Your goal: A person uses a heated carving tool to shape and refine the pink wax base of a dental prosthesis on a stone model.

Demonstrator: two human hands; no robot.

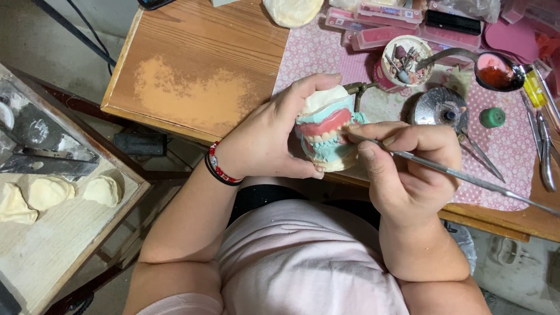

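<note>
- The wooden surface (192, 70) is seen from above; its right part is covered by a pink patterned cloth (309, 52).
- A second, lower surface (64, 233) is seen at the left; 3 pale plaster lumps (51, 192) are laid on it.
- The left hand (262, 137) is held over the near edge of the wooden surface; a red and black bracelet (219, 168) is worn at its wrist.
- The dental model (326, 131), with teal casts, pink gum wax and pale teeth, is clamped in the left fingers, thumb below and fingers above.
- The right hand (408, 169) is positioned just beside the model; its fingers are closed on a thin metal instrument (466, 176), whose tip is set at the tooth row.
- A round metal burner (437, 108) and a spoon with red wax (496, 73) are located beyond the right hand.
- A cup of small burs (402, 61) is placed near the burner.
- A small green cap (493, 116) is seen to the right.
</note>
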